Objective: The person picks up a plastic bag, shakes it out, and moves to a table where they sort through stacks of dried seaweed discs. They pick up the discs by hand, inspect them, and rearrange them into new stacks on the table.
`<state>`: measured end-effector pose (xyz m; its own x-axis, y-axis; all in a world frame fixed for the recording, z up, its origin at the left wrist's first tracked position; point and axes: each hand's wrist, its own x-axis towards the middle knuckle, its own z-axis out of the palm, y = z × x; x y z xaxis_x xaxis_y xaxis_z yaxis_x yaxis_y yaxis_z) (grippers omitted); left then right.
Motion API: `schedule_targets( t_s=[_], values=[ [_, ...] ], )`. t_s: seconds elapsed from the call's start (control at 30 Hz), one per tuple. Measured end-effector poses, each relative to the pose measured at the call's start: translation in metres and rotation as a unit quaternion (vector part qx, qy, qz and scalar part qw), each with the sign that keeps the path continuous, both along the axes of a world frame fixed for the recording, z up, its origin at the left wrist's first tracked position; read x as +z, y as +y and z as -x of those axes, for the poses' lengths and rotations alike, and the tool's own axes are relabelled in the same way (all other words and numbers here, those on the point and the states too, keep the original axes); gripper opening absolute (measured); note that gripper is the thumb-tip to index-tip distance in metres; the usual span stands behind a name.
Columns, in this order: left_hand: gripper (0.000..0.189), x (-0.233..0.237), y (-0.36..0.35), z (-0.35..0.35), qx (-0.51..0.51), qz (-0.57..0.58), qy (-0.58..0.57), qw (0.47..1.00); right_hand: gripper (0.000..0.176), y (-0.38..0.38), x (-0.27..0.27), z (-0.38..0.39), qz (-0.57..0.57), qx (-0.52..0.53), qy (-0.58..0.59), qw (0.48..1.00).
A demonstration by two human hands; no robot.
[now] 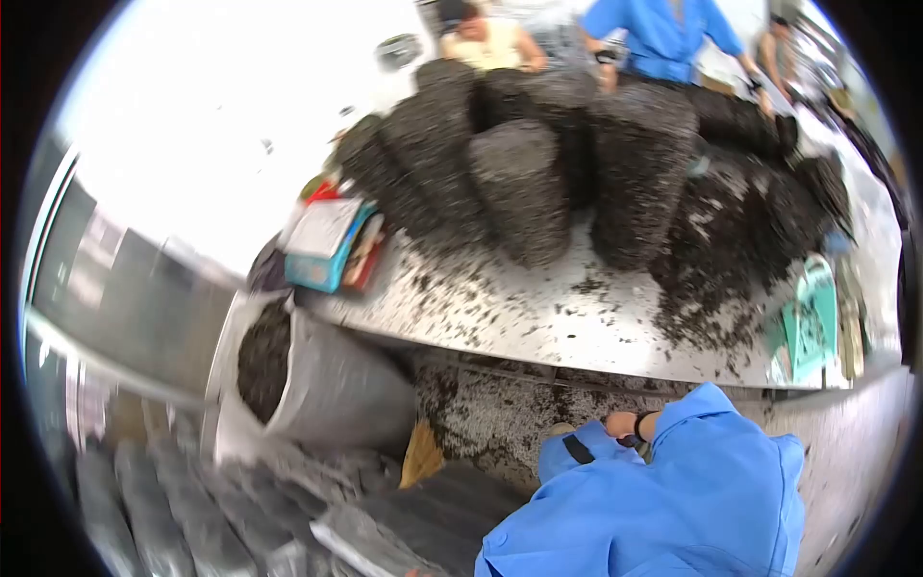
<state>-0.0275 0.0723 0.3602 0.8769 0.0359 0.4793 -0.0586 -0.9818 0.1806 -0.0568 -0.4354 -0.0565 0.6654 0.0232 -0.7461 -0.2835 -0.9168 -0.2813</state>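
Note:
My right hand point(620, 424), with a dark band at the wrist, hangs below the near edge of the white table point(461, 325). It is small and blurred, so I cannot make out its fingers or anything in them. A blue sleeve point(707, 413) leads to it. Beside it is a blue cloth part with a black patch point(578, 448), perhaps a cuff or trouser leg. My left hand cannot be made out. Across the table stand tall, dark ribbed stacks point(524, 183), with a heap of dark flakes point(726, 240) to their right.
A white sack point(336, 389) of dark material stands left, near boxes or packets point(332, 245). A teal plastic object point(812, 317) is at the table's right end. Dark wrapped bundles point(183, 510) lie lower left. Flakes litter the floor point(490, 413). Several people work behind the table, one in blue point(663, 38).

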Motion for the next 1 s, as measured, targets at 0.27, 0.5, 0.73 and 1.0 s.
schedule_targets(
  t_s=[0.27, 0.5, 0.73, 1.0],
  values=[
    [0.029, -0.007, -0.135, -0.155, -0.419, 0.034, 0.241, 0.875, 0.034, 0.027, 0.133, -0.017, -0.201, -0.394, -0.176, 0.879],
    [0.029, -0.055, -0.202, -0.271, -0.542, -0.108, 0.353, 0.755, 0.027, 0.074, 0.143, 0.125, 0.008, -0.742, -0.103, 0.662],
    [0.044, -0.059, -0.312, -0.301, -0.637, -0.165, 0.394, 0.642, 0.031, 0.265, 0.075, 0.193, 0.011, -0.914, -0.078, 0.398],
    [0.052, -0.14, -0.349, -0.289, -0.657, -0.1, 0.353, 0.658, 0.039, 0.25, 0.184, 0.172, 0.005, -0.868, -0.089, 0.488]
  ],
)
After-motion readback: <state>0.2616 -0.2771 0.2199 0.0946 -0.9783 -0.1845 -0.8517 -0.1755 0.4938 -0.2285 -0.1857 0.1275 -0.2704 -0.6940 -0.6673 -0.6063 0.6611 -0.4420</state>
